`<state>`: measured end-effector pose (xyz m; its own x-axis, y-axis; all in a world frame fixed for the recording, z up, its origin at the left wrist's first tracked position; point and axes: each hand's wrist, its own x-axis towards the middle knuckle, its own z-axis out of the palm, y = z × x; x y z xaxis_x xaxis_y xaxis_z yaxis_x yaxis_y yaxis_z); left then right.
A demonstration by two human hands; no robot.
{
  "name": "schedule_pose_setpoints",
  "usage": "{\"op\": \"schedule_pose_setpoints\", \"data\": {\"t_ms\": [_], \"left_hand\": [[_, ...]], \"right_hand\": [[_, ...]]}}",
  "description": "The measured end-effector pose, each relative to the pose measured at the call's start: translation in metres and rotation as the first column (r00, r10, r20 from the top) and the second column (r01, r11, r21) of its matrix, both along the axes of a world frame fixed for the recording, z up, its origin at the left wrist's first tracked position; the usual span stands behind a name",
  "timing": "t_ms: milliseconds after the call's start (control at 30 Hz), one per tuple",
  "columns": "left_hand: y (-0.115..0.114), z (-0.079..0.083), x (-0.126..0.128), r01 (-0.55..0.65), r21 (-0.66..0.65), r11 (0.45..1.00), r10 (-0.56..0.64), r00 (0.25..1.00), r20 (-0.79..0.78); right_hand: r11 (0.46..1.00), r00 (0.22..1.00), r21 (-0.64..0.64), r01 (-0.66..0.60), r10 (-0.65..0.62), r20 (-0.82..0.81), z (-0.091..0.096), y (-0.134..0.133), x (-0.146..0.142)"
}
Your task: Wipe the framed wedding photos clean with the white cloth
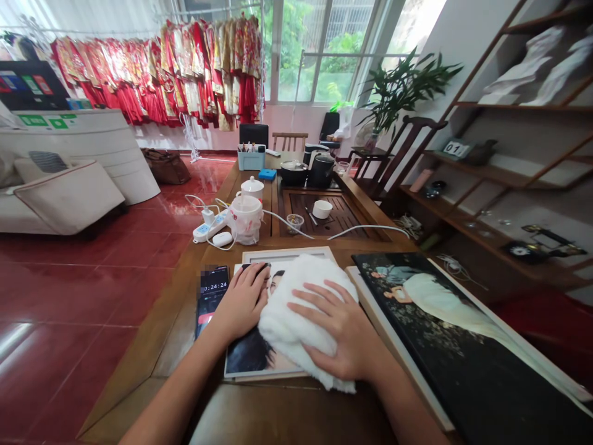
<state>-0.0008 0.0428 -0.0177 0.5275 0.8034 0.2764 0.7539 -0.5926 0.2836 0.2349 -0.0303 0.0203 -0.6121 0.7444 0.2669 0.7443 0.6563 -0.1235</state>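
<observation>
A framed portrait photo [248,355] lies flat on the wooden table in front of me. My left hand [248,293] rests palm down on its left part, fingers stretched out. Over the right part of the photo is a bunched white fluffy towel [287,303]. My right hand [331,324] presses down on this towel with its fingers spread. Both the towel and my hands hide much of the portrait. Just left of my left hand, a phone [215,287] showing a running timer lies on the table.
A large dark framed wedding photo [417,334] lies at right on the table. Beyond are a power strip [210,227], a wrapped cup [246,216], a tea tray [352,213] with a white bowl [322,209], and a kettle [321,169]. Shelves [509,167] stand right.
</observation>
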Motion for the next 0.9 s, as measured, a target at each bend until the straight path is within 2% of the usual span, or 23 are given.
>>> {"op": "schedule_pose_setpoints", "data": {"t_ms": [167,233,300,400,500,567,667,800,900], "left_hand": [[0.0,0.0,0.0,0.004,0.01,1.0,-0.004,1.0,-0.001],[-0.001,0.0,0.0,0.002,0.005,1.0,-0.002,1.0,-0.006],[-0.001,0.0,0.0,0.001,0.003,1.0,-0.001,1.0,-0.007],[-0.001,0.0,0.0,-0.003,0.004,1.0,0.003,1.0,0.0],[-0.001,0.0,-0.001,0.0,0.004,1.0,0.0,1.0,0.008],[-0.001,0.0,-0.001,0.003,0.001,1.0,-0.003,1.0,0.004],[-0.001,0.001,0.0,-0.006,-0.002,1.0,0.006,1.0,-0.006],[-0.002,0.002,0.0,-0.003,-0.002,1.0,0.003,1.0,-0.009],[-0.001,0.001,0.0,-0.002,-0.005,1.0,0.002,1.0,-0.011]], "right_hand": [[0.966,0.975,0.13,0.221,-0.219,-0.029,-0.011,0.009,0.018],[0.956,0.969,0.157,0.247,-0.244,-0.037,-0.012,0.009,0.02],[0.97,0.981,0.147,0.196,-0.194,-0.027,-0.011,0.008,0.016],[0.997,0.999,0.066,0.039,-0.039,-0.002,-0.005,0.003,0.005],[0.996,0.996,-0.019,-0.087,0.087,-0.004,-0.001,-0.001,-0.006],[0.992,0.993,-0.046,-0.115,0.115,-0.01,0.0,-0.002,-0.008],[0.998,0.999,-0.035,-0.048,0.048,-0.01,-0.001,0.0,-0.002],[0.989,0.99,0.048,0.142,-0.142,-0.016,-0.007,0.006,0.016],[0.975,0.98,0.102,0.198,-0.196,-0.028,-0.011,0.008,0.025]]}}
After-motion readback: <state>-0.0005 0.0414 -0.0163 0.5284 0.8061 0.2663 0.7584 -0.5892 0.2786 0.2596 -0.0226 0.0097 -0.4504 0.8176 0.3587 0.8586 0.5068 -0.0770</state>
